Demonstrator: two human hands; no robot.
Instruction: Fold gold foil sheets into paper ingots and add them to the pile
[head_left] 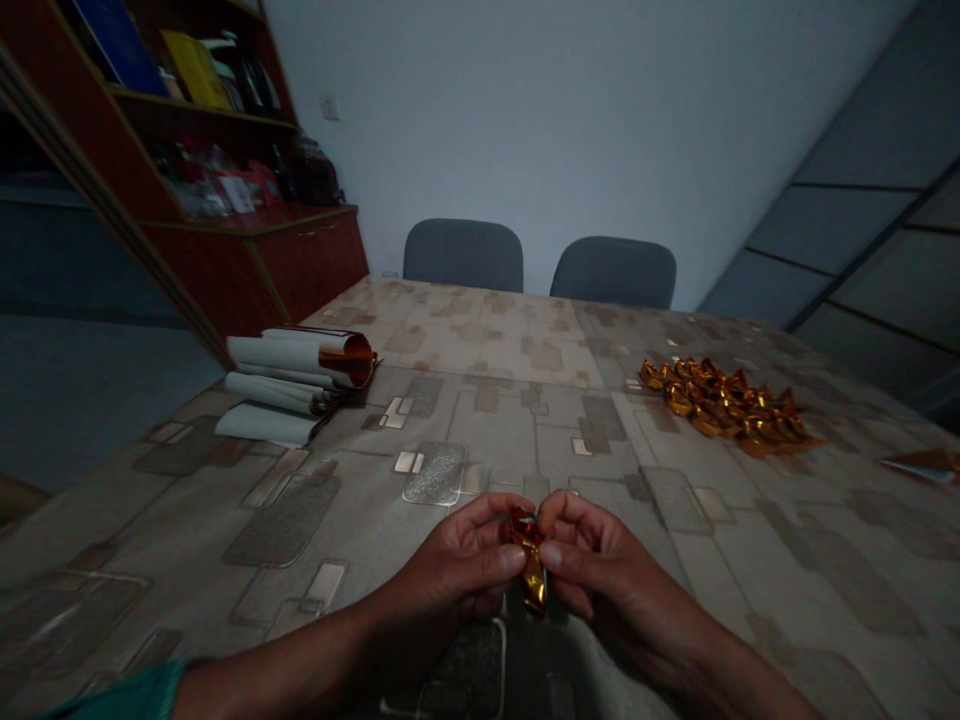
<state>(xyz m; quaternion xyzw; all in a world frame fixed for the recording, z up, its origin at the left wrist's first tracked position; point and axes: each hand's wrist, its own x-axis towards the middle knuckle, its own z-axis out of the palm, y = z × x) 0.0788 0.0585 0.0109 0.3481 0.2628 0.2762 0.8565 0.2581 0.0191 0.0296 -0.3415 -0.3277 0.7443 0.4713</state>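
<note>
A small piece of folded gold foil paper (533,580) is held upright between my two hands, just above the near side of the table. My left hand (472,555) pinches its left side with thumb and forefinger. On the other side, my right hand (589,550) grips it the same way, thumb toward me. The fingertips cover part of the piece, so its full shape is hidden. To the right on the table lies a cluster of shiny folded gold foil pieces (720,405). At the left rests a stack of curled foil sheets (292,375), pale on the outside and gold inside.
A patterned cloth covers the table (495,400). Two grey chairs (463,255) stand at its far edge against the wall. Another foil sheet (926,465) lies by the right edge. A wooden cabinet (262,255) with filled shelves stands at the back left.
</note>
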